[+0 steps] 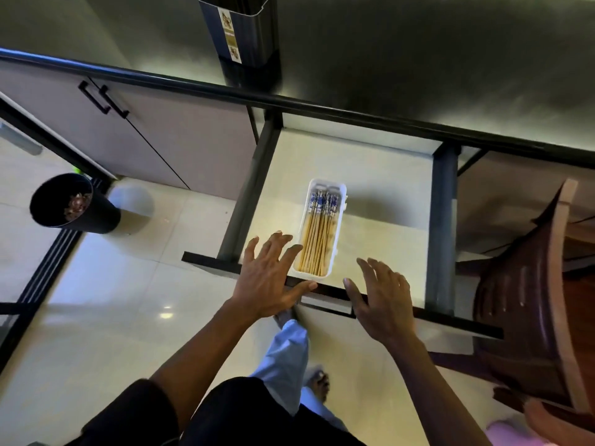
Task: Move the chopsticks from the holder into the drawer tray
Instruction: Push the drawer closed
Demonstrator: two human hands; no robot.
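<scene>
A pulled-out drawer [386, 201] holds a narrow white tray [342, 204] near its front. Several wooden chopsticks [318, 236] with blue-and-white patterned ends lie lengthwise in the tray. A dark ribbed holder [240, 30] stands on the shiny counter at the back; I cannot see inside it. My left hand [269, 278] hovers with fingers spread over the drawer's front edge, just left of the tray. My right hand [381, 300] is spread open to the right of the tray, over the drawer front. Neither hand holds anything.
A black waste bin [74, 207] stands on the tiled floor at left. A brown plastic chair [528, 317] is close on the right, beside the drawer. Closed cabinet doors with black handles [103, 99] are at upper left. My legs and feet show below.
</scene>
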